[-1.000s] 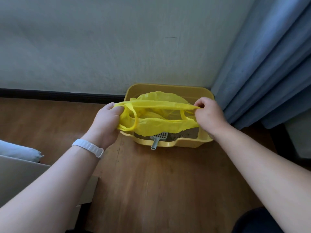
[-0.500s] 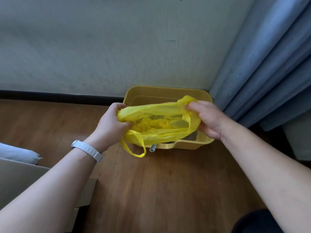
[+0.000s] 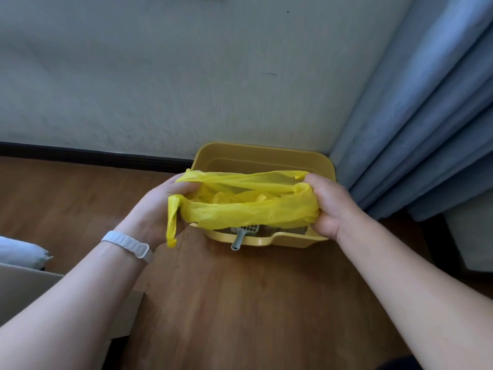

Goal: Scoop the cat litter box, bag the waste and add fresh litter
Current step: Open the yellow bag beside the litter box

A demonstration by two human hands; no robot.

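A yellow plastic bag (image 3: 245, 212) is stretched open between my two hands, above the front of a yellow litter box (image 3: 264, 156) that stands on the wooden floor against the wall. My left hand (image 3: 157, 209) grips the bag's left rim, with one bag handle dangling below it. My right hand (image 3: 330, 206) grips the right rim. A grey slotted scoop (image 3: 244, 235) lies in the box, its handle sticking out over the front lip. Brownish litter shows just under the bag; most of the box's inside is hidden by the bag.
A blue curtain (image 3: 426, 116) hangs close to the box's right side. The wall with a dark skirting board (image 3: 93, 156) runs behind. A cardboard box (image 3: 32, 292) and a pale cushion (image 3: 18, 253) sit at the left edge. Wooden floor (image 3: 253, 303) lies in front.
My hands have spread the bag's mouth wider and regripped its rim. The view has shifted slightly, and the scoop shows more below the bag.
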